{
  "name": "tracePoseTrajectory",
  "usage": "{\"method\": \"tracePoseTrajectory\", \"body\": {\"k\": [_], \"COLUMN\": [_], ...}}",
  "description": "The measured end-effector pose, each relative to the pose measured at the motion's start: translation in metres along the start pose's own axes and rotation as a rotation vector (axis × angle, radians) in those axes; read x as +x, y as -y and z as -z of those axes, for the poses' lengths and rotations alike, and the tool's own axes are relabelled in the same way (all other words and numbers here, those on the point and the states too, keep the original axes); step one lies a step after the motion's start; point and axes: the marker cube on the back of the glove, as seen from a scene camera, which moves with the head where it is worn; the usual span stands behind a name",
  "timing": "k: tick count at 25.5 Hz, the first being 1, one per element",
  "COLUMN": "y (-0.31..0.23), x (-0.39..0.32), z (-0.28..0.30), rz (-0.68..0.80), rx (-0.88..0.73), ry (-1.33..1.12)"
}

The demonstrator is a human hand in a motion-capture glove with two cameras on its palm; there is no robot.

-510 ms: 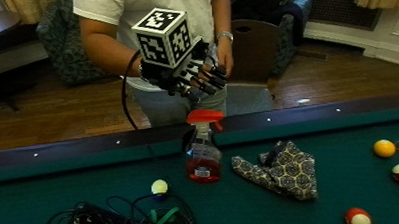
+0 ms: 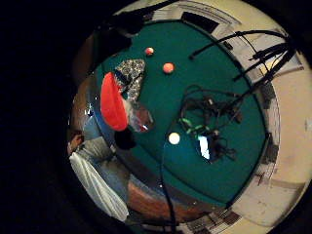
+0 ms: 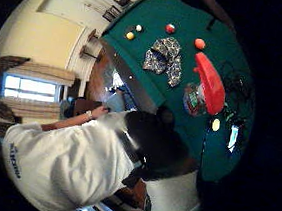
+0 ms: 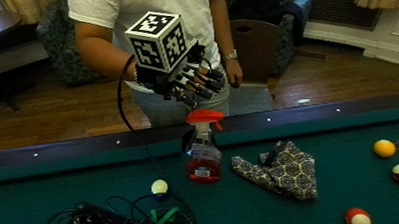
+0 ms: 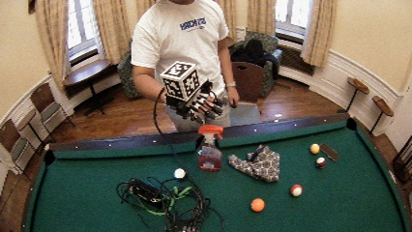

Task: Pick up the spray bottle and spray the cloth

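A clear spray bottle (image 4: pixel 203 162) with red liquid and a red trigger head (image 4: pixel 204 116) stands upright on the green pool table (image 4: pixel 256 205) near the rail. A patterned cloth (image 4: pixel 281 171) lies crumpled on the felt just beside it. My gloved right hand (image 4: pixel 192 84) hovers above the bottle's head, fingers spread and relaxed, holding nothing and apart from the bottle. The bottle's red head (image 2: pixel 113 102) and the cloth (image 2: pixel 130 75) show in the little finger side palm view. The thumb side palm view has the red head (image 3: pixel 211 84) and the cloth (image 3: pixel 163 57) too.
A tangle of black and green cables (image 4: pixel 116 220) lies on the felt at the near left. A pale ball (image 4: pixel 159 186) sits near the bottle. Several more balls (image 4: pixel 385 148) rest at the right. The dark wooden rail (image 4: pixel 87 146) runs along the far edge.
My hand hangs at about the same height above the bottle's head as before. The bottle and cloth have not moved.
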Motion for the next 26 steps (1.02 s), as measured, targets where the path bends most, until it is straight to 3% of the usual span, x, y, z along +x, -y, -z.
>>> {"method": "tracePoseTrajectory", "body": {"k": [26], "y": [-0.076], "x": [0.057], "z": [-0.038], "rz": [-0.099], "rx": [-0.018], "ry": [-0.006]}}
